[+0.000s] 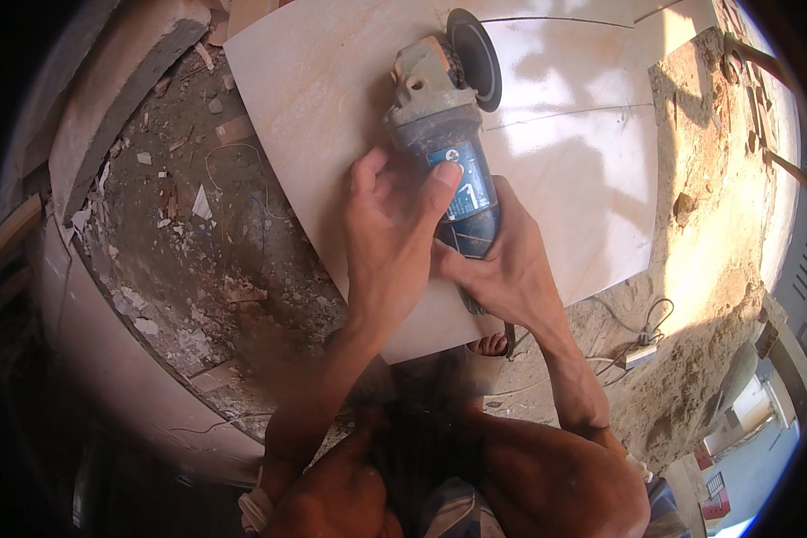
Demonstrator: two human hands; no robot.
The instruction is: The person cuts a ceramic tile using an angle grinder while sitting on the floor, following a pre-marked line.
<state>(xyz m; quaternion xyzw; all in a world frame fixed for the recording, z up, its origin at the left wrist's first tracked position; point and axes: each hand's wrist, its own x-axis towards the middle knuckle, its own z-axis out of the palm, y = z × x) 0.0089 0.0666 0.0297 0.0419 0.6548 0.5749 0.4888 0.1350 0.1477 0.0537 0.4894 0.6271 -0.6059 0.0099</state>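
Between my hands is a blue angle grinder (462,179) with a worn grey gear head and a dark round cutting disc (475,61) at its far end. My left hand (393,202) holds the body from the left, thumb lying across the label. My right hand (502,255) wraps the rear of the body from the right. Beneath the tool lies a large, glossy cream tile (332,108). A thin dark line (572,115) runs across the tile to the right of the disc, and another crosses near its far edge.
Rubble and tile shards (202,204) cover the dirt at left, beside a concrete slab (121,99). Sandy ground (681,359) lies at right, with a cable and a white power socket block (638,357). My bare foot (489,344) shows at the tile's near edge.
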